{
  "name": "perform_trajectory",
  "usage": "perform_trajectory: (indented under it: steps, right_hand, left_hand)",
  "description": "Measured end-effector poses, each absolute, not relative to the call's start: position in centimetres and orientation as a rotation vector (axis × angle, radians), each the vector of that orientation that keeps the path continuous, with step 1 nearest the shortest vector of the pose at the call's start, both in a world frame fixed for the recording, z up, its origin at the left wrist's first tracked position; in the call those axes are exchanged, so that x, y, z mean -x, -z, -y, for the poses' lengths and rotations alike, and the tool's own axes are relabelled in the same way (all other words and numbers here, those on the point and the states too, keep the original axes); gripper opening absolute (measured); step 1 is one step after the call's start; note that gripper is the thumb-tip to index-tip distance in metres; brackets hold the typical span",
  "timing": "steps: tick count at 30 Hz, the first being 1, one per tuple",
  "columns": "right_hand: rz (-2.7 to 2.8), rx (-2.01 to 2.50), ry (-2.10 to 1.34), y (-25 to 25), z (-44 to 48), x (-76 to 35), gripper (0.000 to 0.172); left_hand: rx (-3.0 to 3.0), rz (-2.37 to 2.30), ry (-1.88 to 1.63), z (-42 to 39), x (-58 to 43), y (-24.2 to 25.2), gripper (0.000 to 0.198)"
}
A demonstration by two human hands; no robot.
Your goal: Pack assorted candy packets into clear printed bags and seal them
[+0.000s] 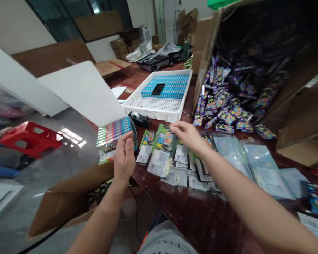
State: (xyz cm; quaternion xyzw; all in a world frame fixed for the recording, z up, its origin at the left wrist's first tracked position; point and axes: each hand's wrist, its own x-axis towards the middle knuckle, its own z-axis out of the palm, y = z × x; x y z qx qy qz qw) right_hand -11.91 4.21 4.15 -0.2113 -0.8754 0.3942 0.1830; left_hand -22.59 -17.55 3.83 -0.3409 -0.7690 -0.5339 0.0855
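Observation:
My right hand (187, 135) pinches the top corner of a green and black printed plastic packet (161, 150) with a white barcode panel. The packet lies tilted over several similar packets (181, 155) spread along the table edge. My left hand (124, 158) is raised by the near right side of a display box (113, 132) filled with rows of small colourful boxes. Its fingers are loosely extended with nothing visible in them; whether it touches the box I cannot tell. A black tape dispenser (139, 119) sits just behind the display box.
A white basket (165, 114) holds blue small boxes with a black phone (158, 89) on top. At right, a large carton (205, 46) spills purple candy packets (225, 109). Clear plastic bags (267, 169) lie on the table (201, 215). An open carton (60, 201) stands below left. Another person's hand holds a red stool (31, 139).

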Motion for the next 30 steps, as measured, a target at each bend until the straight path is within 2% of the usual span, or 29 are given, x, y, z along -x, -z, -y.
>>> perform_trajectory:
  steps: [5,7,10,12,13,14,18,19,22,26,27,29,30]
  right_hand:
    - [2.664,0.64,-0.978,-3.8,-2.6,21.5,0.025]
    - [2.714,0.665,-0.867,-3.1,-2.5,20.0,0.045]
    - [2.816,0.703,-0.671,-1.7,-3.0,12.5,0.089]
    - [3.025,0.835,-0.43,-0.2,-3.4,5.8,0.109]
    - [3.096,0.937,-0.36,0.6,-3.5,2.5,0.113]
    - [3.14,0.96,-0.303,1.5,-3.3,-0.6,0.108]
    - [3.113,0.649,-0.162,4.6,-1.3,-8.6,0.053]
    - [3.08,0.544,-0.137,5.1,-0.6,-9.5,0.046]
    - [2.959,0.42,-0.135,5.8,0.6,-10.9,0.045]
    - [2.732,0.718,-0.301,5.4,-0.5,-11.3,0.035]
    - [2.671,0.863,-0.286,5.2,-1.0,-11.3,0.04]
    - [2.6,1.184,-0.185,4.6,-2.2,-11.1,0.067]
    - [2.603,1.318,-0.137,4.2,-2.7,-11.0,0.075]
  left_hand:
    - [1.453,2.475,0.659,18.4,23.7,-0.3,0.036]
    - [1.464,2.502,0.48,18.0,23.8,0.7,0.036]
    - [1.451,2.492,0.467,17.0,24.1,0.5,0.036]
    - [1.493,2.46,0.631,15.8,23.6,0.0,0.034]
    - [1.536,2.452,0.763,14.9,22.9,-0.1,0.033]
    - [1.586,2.461,0.924,13.9,21.8,-0.2,0.032]
    - [1.746,2.753,1.7,9.2,15.3,0.3,0.038]
    - [1.727,2.82,1.91,8.2,13.7,0.5,0.04]
    - [1.515,2.858,2.417,6.4,10.2,0.6,0.042]
    - [1.17,2.82,2.665,6.8,9.2,0.3,0.04]
    - [1.131,2.819,2.685,7.1,9.2,0.2,0.039]
    - [1.127,2.846,2.69,7.6,9.0,0.2,0.037]
    - [1.15,2.867,2.685,7.7,8.7,0.3,0.036]
